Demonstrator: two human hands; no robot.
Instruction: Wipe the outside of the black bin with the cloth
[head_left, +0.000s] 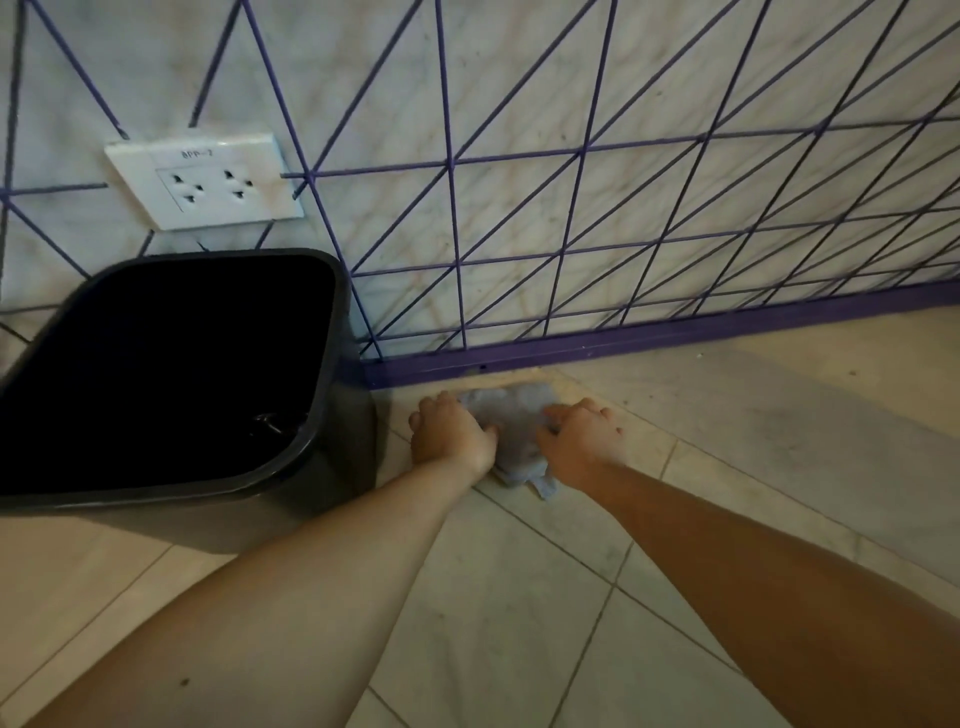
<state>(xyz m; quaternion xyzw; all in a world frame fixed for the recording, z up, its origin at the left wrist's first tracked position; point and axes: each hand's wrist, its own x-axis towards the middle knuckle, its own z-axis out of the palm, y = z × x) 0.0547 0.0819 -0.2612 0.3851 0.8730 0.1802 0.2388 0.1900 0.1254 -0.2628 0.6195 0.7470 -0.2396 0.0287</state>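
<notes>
Grey cloth (511, 431) lies bunched on the tiled floor (519, 597) near the purple skirting (649, 338). Left hand (451, 432) and right hand (582, 439) both on it, fingers curled into the fabric, each grip closed on cloth. Black bin (332, 467) stands just left, against the wall under a socket (202, 182).

Left hand (453, 435), right hand (581, 441) seemingly curled

A pale tiled floor (519, 613) is seen, bordered at the wall by a purple skirting strip (649, 340). On it 2 things are set: a black bin (291, 499) at the left and, just beside it, a crumpled grey cloth (514, 431).
</notes>
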